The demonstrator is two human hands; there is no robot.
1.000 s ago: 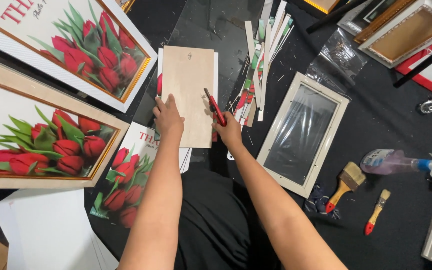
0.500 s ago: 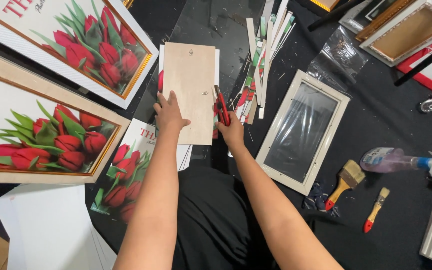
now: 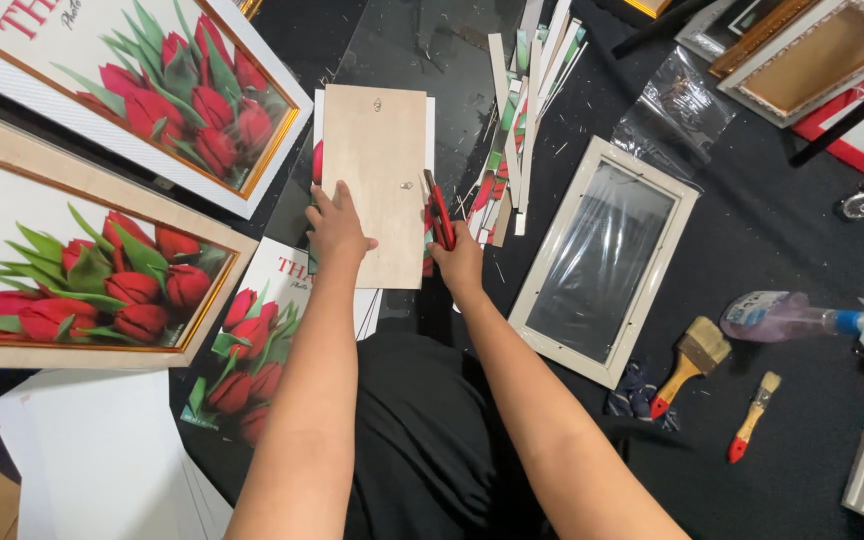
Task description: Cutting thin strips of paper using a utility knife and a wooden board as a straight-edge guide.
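The left hand [image 3: 335, 228] lies flat, fingers spread, on the wooden backing board [image 3: 376, 190]; the right hand [image 3: 457, 262], closed round a red cutter [image 3: 440, 213], risks slicing astray if the board shifts

The tulip print [image 3: 317, 160] under the wooden backing board [image 3: 377, 185] was mostly hidden. The framed tulip picture [image 3: 72, 270] at nine o'clock was cut off by the left edge. The spray bottle [image 3: 812, 318] at three o'clock was partly cropped. The blade of the red cutter [image 3: 440, 215] could not be made out.
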